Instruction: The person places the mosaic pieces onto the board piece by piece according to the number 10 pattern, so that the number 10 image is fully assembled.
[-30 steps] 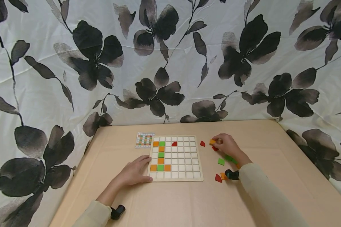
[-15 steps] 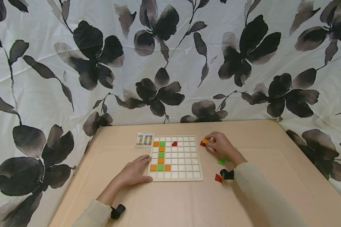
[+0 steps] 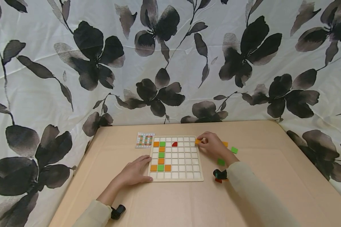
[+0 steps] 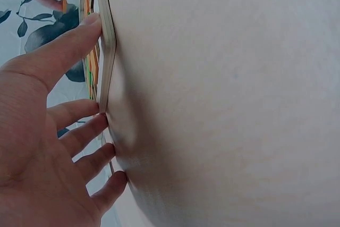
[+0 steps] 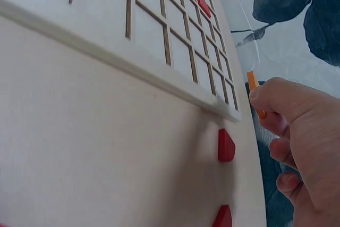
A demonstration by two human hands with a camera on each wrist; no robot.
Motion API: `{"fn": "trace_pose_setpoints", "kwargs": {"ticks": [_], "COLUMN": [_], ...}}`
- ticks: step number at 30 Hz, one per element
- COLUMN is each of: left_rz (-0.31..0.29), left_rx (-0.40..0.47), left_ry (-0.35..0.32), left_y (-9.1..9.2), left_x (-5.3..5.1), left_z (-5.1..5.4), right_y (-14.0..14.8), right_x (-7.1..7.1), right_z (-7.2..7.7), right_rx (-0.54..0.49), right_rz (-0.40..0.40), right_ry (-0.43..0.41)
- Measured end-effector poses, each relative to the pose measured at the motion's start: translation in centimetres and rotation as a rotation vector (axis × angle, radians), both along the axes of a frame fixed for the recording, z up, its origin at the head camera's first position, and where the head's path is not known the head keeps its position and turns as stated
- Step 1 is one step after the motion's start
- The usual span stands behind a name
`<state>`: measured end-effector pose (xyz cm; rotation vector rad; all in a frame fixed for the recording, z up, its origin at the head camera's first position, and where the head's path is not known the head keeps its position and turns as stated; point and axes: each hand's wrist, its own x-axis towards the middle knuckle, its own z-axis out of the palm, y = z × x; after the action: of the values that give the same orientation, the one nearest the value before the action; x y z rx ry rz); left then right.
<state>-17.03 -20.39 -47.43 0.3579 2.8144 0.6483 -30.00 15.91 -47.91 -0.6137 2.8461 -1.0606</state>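
A wooden board [image 3: 177, 181] with a grid of white square cells lies on the table. Orange and green square tiles fill several cells at its left, and one red rounded tile [image 3: 174, 144] sits in the top row. My left hand [image 3: 134, 171] rests against the board's left edge, thumb near the lower corner and fingers extended. Between thumb and index finger, my right hand [image 3: 211, 144] pinches an orange square tile [image 5: 252, 80], held up by the board's top right corner. Two red tiles [image 5: 226, 145] lie below that hand in the right wrist view.
A small printed pattern card [image 3: 144, 140] lies by the board's top left. Right of the board are loose green tiles [image 3: 234, 150], an orange tile [image 3: 225, 144] and a red tile [image 3: 218, 180], partly hidden by the right arm. A floral cloth [image 3: 170, 63] hangs behind the table.
My right hand has moved left with the orange tile, from among the loose tiles to the board's top right corner. The left hand stays in place.
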Motion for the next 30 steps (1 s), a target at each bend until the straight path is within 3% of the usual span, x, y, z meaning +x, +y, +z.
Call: {"fn": "trace_pose_setpoints", "kwargs": {"ticks": [19,30], "left_rz": [-0.009,0.001], "left_rx": [0.003,0.014], "left_ry": [0.003,-0.008], "left_y": [-0.2,0.0], "left_x": [-0.1,0.1], "left_z": [-0.3,0.0], "right_y": [-3.7,-4.9], "right_x": [-0.3,-0.3], "right_z": [-0.7,-1.5], "right_rx": [0.008,0.021], "right_rz": [0.058,0.029], "right_ry": [-0.051,-0.073]}}
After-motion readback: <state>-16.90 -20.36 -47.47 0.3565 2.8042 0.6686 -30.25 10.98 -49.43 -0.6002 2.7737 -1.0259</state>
